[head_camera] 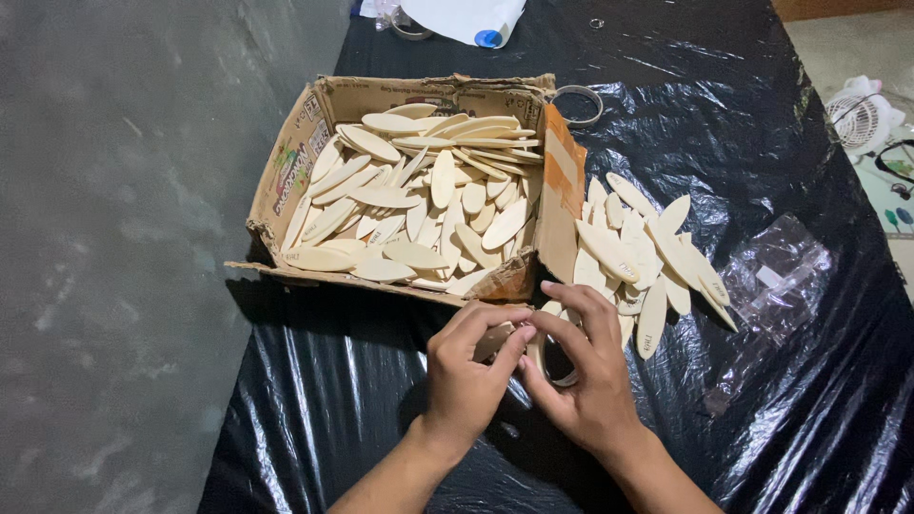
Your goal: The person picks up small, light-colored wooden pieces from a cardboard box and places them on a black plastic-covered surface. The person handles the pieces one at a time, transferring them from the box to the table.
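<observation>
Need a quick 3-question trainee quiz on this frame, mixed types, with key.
1. True or false: the box holds wooden ovals.
2. The loose pile lies on which side of the box? A) its left B) its right
3. Fill in: the left hand and right hand meet just ___ the box, over the black sheet.
Key: 1 true; 2 B; 3 in front of.
</observation>
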